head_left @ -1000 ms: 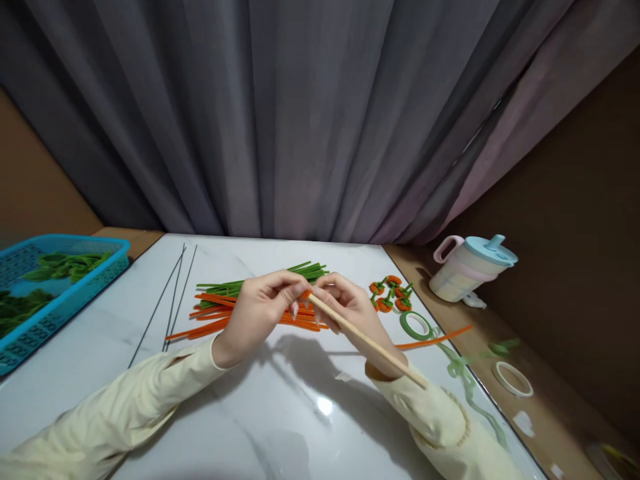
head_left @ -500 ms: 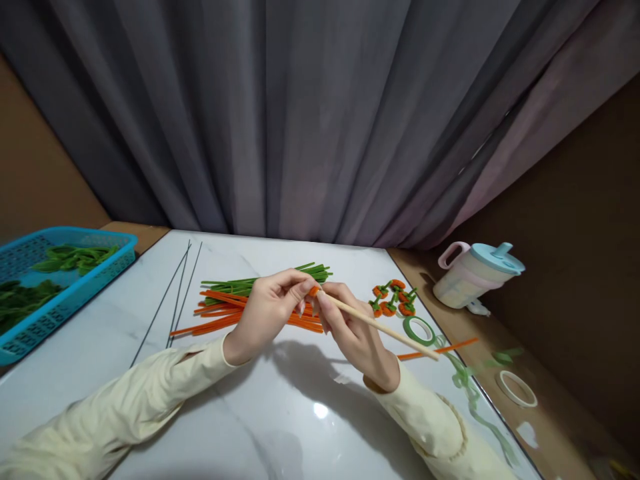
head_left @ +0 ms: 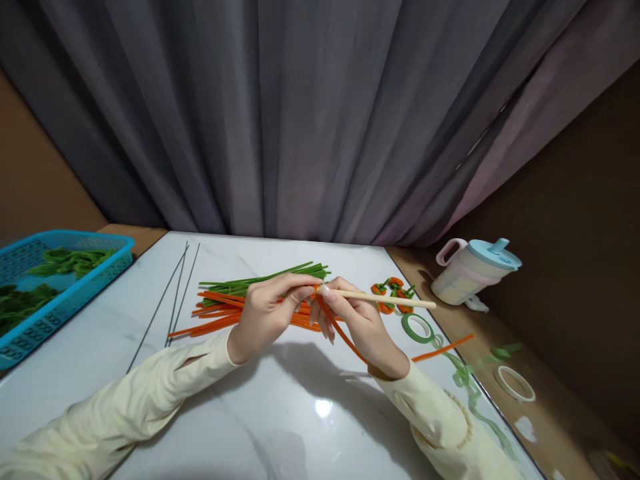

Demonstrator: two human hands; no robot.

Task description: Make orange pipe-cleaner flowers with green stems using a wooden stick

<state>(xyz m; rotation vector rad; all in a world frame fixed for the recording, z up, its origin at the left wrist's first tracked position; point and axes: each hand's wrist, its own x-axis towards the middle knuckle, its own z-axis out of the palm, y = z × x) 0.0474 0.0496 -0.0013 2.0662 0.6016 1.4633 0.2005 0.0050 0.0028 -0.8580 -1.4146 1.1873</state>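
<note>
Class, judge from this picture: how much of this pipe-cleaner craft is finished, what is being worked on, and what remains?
Done: a few small orange-and-green pieces lie at the table's far right. In hand: the left hand and right hand pinch an orange pipe cleaner against the tip of a wooden stick. Left: a pile of orange stems and green stems lies unused, with three thin wires beside it.

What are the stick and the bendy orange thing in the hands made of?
The stick looks like bare pale wood or bamboo: straight, matte, tan. The orange strand looks like a fuzzy pipe cleaner, probably wire inside, since it curves and holds its bend.
</note>
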